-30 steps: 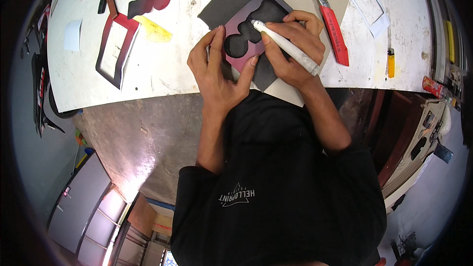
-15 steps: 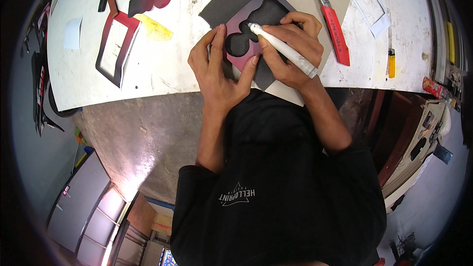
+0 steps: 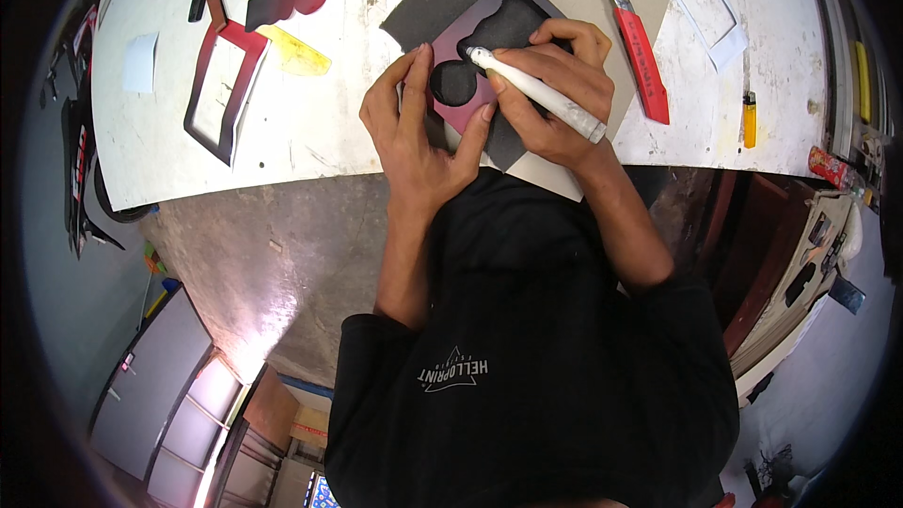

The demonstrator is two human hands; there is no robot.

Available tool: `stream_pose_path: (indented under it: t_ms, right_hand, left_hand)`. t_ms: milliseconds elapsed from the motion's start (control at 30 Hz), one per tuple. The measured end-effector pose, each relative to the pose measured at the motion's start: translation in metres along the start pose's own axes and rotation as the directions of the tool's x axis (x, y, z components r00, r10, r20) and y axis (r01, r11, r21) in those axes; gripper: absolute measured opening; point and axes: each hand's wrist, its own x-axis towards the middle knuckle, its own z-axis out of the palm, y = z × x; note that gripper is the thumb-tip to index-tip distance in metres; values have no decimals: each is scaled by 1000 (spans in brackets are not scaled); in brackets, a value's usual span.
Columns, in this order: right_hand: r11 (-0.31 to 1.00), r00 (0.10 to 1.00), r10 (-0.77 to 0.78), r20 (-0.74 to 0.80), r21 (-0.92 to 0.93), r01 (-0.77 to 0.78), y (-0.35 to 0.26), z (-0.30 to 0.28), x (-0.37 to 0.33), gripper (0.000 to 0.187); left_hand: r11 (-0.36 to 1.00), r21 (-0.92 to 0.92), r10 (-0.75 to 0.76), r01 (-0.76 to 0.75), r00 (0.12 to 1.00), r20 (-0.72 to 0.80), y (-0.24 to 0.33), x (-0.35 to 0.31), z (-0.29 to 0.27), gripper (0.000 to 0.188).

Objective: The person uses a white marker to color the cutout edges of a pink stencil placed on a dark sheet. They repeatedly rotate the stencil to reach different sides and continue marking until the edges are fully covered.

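Pen (image 3: pixel 538 91) held in right hand (image 3: pixel 571 83), its tip set at the edge of an opening in the panel (image 3: pixel 447 47). Panel touched by left hand (image 3: pixel 419 136), spread wide, near the middle of the worktop's (image 3: pixel 329 127) front edge. Cutter (image 3: pixel 641 66) and lighter (image 3: pixel 750 122) laid toward its right edge.

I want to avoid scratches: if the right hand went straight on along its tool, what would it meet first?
The right hand, with its white tool, would likely meet the purple panel just beyond the tip, though depth is unclear.
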Motion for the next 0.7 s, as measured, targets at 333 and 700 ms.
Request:
stream_pose_path:
  t_ms: [333, 700]
  right_hand:
    - [997, 999, 9, 36, 80, -12, 2, -7, 1, 18]
    - [997, 996, -48, 70, -62, 52, -6, 4, -6, 31]
  left_hand:
    - [1000, -1, -3, 3, 1000, -9, -1, 0, 2, 75]
    - [1000, -3, -19, 19, 1000, 10, 0, 0, -1, 74]
